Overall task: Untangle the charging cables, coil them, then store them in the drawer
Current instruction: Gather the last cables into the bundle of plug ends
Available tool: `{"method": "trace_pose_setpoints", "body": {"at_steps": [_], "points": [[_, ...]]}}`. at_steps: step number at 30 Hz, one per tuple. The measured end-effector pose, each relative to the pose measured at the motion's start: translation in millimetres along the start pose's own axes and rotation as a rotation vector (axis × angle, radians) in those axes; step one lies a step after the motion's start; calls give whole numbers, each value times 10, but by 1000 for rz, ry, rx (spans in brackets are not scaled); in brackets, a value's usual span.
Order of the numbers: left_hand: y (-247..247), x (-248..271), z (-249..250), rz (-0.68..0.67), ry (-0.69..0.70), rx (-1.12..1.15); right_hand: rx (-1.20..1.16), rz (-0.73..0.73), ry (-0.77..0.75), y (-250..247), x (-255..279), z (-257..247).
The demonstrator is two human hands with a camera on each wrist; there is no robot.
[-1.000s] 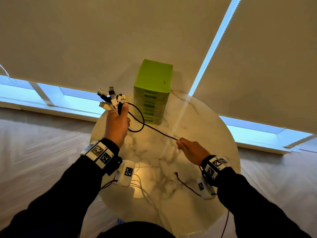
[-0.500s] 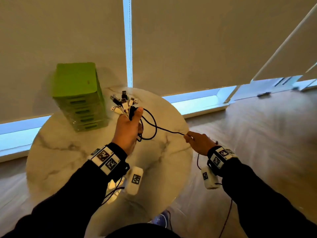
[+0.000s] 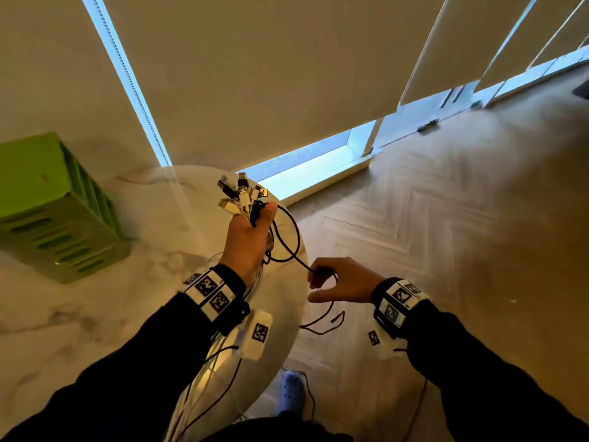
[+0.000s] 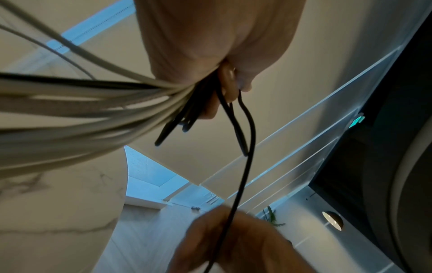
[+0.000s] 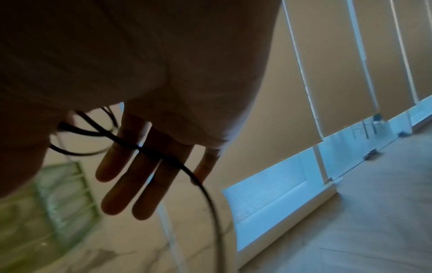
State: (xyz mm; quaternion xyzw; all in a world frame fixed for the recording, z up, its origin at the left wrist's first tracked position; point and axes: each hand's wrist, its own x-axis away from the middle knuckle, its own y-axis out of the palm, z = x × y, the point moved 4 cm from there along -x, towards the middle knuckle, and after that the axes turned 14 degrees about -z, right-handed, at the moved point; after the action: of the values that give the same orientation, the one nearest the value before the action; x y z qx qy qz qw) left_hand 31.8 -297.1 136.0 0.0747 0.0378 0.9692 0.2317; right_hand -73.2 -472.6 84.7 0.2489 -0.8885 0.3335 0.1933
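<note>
Right hand (image 3: 342, 283): fingers straight and loose, black cable (image 3: 288, 247) draped across them, not pinched. Left hand (image 3: 247, 239): fisted round the cable bundle (image 3: 237, 197), plugs fanned up above the marble surface (image 3: 143, 282). Green drawer unit (image 3: 54, 212) at far left, all drawers closed. To coil well: feed the black cable into even loops, left hand anchoring, slack kept off the floor. Hard to tell: loop count inside the left fist; cable tails run out of frame below.
</note>
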Motion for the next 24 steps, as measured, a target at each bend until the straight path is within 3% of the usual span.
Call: {"method": "trace_pose_setpoints", "body": {"at_steps": [3, 7, 13, 14, 16, 18, 19, 21, 24], "points": [[222, -67, -62, -70, 0, -52, 15, 30, -41, -6, -22, -197], [340, -221, -89, -101, -4, -85, 5, 290, -105, -207, 14, -297], [206, -404, -107, -89, -25, -39, -111, 628, 59, -645, 191, 325], [176, -427, -117, -88, -29, 10, -182, 596, 135, -666, 178, 521], [135, -448, -127, -119, -35, 84, -266, 388, 331, -575, 111, 906], [112, -452, -147, -168, -39, 128, -127, 147, 475, -387, 23, 1160], [106, -451, -152, -187, -42, 142, -20, 94, 472, -313, -16, 1174], [109, -451, -155, -207, -46, 165, 73, 124, 302, -196, -106, 965], [99, -467, -163, -207, -41, 188, 10, 152, -8, -34, -241, 383]]}}
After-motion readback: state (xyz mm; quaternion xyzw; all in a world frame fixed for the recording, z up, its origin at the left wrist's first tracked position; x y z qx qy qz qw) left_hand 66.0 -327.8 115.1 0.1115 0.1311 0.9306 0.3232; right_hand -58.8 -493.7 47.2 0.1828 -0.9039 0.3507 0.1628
